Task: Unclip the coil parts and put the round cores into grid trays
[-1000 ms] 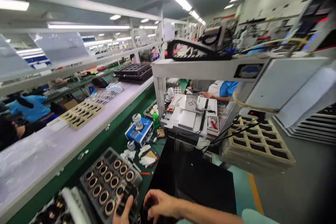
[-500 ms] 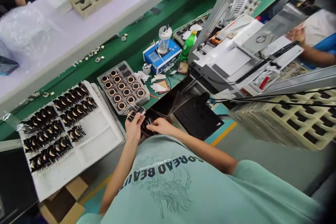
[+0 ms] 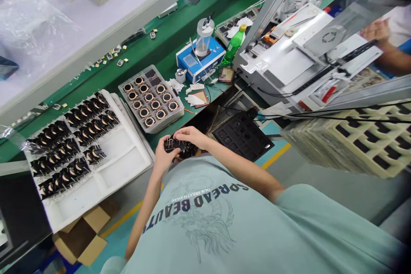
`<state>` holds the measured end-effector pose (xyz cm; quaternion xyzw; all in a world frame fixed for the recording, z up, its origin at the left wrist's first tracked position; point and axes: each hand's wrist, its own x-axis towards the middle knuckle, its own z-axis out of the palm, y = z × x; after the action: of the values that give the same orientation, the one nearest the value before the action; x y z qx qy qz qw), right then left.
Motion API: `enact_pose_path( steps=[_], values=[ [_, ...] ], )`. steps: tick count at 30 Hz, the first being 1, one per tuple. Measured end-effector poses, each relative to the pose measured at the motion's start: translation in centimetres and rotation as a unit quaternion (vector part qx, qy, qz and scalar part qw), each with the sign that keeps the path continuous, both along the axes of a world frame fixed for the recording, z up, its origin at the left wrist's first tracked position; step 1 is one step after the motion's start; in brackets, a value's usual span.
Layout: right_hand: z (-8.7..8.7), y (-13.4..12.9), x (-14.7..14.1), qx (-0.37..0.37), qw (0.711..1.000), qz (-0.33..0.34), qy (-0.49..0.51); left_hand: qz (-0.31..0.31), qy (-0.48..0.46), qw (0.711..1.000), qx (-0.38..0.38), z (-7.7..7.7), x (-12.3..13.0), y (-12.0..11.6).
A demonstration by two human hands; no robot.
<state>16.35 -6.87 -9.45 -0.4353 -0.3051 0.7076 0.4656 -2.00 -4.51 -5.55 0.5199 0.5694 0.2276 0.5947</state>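
My left hand (image 3: 164, 155) is closed around a small black assembly with binder clips (image 3: 171, 144) on it, their wire handles sticking up. From the other side, my right hand (image 3: 192, 135) pinches at the top of the same clips, its fingertips touching them. Fingers hide much of the held part. More loose black binder clips (image 3: 190, 150) lie just below my hands, close to my shirt. On the left, a white foam tray (image 3: 111, 171) holds rows of black clipped parts with copper-coloured rings. Ahead, a clear plastic tray (image 3: 154, 127) carries round black pieces with copper-coloured rims.
A blue box-shaped device (image 3: 201, 62) with a clear cylinder stands behind, beside a green bottle (image 3: 235, 44). Black trays (image 3: 242, 137) lie right of my hands; stacked beige trays (image 3: 340, 145) stand farther right. An open cardboard box (image 3: 80, 239) is below left. A co-worker's hand (image 3: 375, 32) shows upper right.
My right hand has risen from the loose clips to the part in my left hand. The held part has turned, and the two hands now meet on it.
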Motion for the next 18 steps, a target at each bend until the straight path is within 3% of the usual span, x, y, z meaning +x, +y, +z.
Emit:
enact_pose_path(
  steps=[7, 13, 18],
  values=[
    [1.3, -0.5, 1.0, 0.014, 0.995, -0.087, -0.041, -0.044, 0.004, 0.998, -0.054, 0.9, 1.0, -0.6],
    [1.8, -0.3, 1.4, 0.082, 0.990, 0.045, -0.109, -0.113, -0.010, 0.991, -0.066, 1.2, 1.4, -0.4],
    [2.1, -0.2, 0.5, 0.139, 0.965, 0.038, -0.220, -0.130, -0.008, 0.989, -0.069, 1.0, 1.4, -0.5]
  ],
)
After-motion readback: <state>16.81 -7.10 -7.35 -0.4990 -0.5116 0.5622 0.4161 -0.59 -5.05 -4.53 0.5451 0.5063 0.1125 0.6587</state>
